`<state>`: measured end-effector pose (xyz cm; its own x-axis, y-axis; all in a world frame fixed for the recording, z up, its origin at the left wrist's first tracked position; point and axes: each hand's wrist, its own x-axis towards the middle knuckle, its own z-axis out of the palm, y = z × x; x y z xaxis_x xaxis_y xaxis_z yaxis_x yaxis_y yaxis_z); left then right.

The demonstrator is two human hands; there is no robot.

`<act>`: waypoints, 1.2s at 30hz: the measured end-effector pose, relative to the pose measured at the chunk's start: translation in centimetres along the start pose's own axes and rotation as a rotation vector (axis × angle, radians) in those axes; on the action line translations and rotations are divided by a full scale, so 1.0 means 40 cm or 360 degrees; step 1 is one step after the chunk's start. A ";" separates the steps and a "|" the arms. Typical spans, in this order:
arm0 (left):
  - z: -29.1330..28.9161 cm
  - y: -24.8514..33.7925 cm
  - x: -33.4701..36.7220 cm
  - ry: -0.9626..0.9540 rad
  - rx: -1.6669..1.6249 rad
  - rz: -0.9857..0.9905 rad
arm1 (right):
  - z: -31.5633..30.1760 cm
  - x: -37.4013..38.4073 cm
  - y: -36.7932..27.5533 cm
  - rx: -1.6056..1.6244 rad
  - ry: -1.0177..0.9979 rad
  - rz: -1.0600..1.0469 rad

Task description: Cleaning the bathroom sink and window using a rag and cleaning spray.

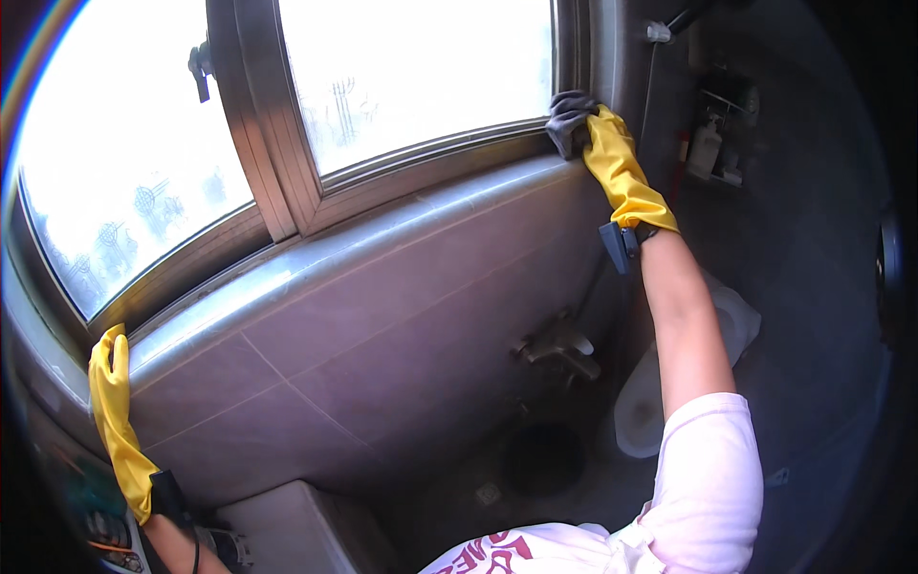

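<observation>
- Head view, right hand (606,132) first: it's in a yellow rubber glove, up at the lower right corner of the window (421,67), with the arm reaching way out.
- Fingers there are bunched around a grey cloth (569,113), so that's a proper grip, though the fingertips are mostly hidden.
- The cloth sits right against the frame (430,182), just above the right end of the shiny sill (382,231).
- Left hand (111,368), same kind of glove, is way over at the sill's left end, fingers pointing up, pretty straight and close together with a slim gap. Looks like it's resting on the corner, can't tell how hard.
- Each wrist has a dark gadget (620,247) strapped on.
- Window handle (200,72) is up on the left pane, and there are smudgy patches low on the glass.
- Below the sill: tiled wall (382,325), then a tap (559,346), with a white toilet (639,411) to its right.
- Bottle (706,145) on a shelf, far right, kinda dim.
</observation>
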<state>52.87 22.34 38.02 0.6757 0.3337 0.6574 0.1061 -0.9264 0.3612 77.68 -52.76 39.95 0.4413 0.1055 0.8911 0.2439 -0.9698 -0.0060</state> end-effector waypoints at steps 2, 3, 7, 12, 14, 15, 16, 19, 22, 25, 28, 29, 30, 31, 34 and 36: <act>0.016 0.000 0.001 0.0007 -0.0082 0.0031 | 0.030 -0.026 0.002 -0.0085 0.0224 0.0167; 0.024 0.004 0.002 0.0001 -0.0084 0.0025 | 0.009 -0.025 0.028 0.0104 0.0174 -0.0104; 0.012 -0.001 0.004 0.0026 -0.0036 -0.0008 | -0.055 0.004 -0.072 0.0234 -0.0350 0.0061; 0.011 0.027 0.012 -0.0010 0.0047 -0.0047 | -0.094 -0.099 -0.397 0.0360 0.0041 -0.0225; -0.004 0.005 0.019 -0.0048 0.0111 -0.0007 | -0.143 -0.106 -0.583 0.0656 -0.0153 -0.0331; -0.006 -0.012 0.019 -0.0065 0.0091 -0.0017 | -0.182 -0.103 -0.690 0.0817 -0.0123 -0.0537; -0.007 -0.015 0.025 -0.0075 0.0057 -0.0010 | -0.169 -0.110 -0.740 0.0961 -0.0184 -0.0671; 0.037 -0.047 0.041 -0.0086 0.0045 0.0050 | -0.138 -0.112 -0.918 0.1083 -0.0156 -0.1064; 0.011 -0.029 0.030 -0.0116 0.0046 0.0101 | -0.131 -0.087 -0.878 0.1293 -0.0145 -0.1138; 0.019 -0.017 0.016 -0.0021 0.0081 0.0131 | -0.128 -0.091 -0.740 0.1102 -0.0135 -0.0871; 0.005 0.040 0.005 0.0043 0.0093 0.0146 | -0.095 -0.142 -0.523 0.0612 0.0010 -0.0367; -0.013 0.033 0.001 0.0064 0.0112 0.0140 | -0.074 -0.146 -0.465 0.0551 0.0061 -0.0206; -0.012 0.037 -0.001 0.0076 0.0138 0.0158 | -0.023 -0.149 -0.380 0.0392 0.0180 -0.0198; 0.003 0.050 0.008 0.0074 0.0105 0.0176 | -0.022 -0.129 -0.313 0.0243 0.0236 -0.0215; -0.001 0.051 -0.003 0.0088 0.0149 0.0092 | -0.061 -0.073 -0.441 0.0644 0.0096 0.0242; 0.002 0.060 -0.004 0.0108 0.0154 0.0087 | -0.021 -0.069 -0.525 0.0836 0.0457 0.0208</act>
<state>53.08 20.02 38.71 0.6320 0.2904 0.7185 0.1426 -0.9549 0.2605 70.63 -32.85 38.00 0.2637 -0.1418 0.9541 0.6289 -0.7247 -0.2815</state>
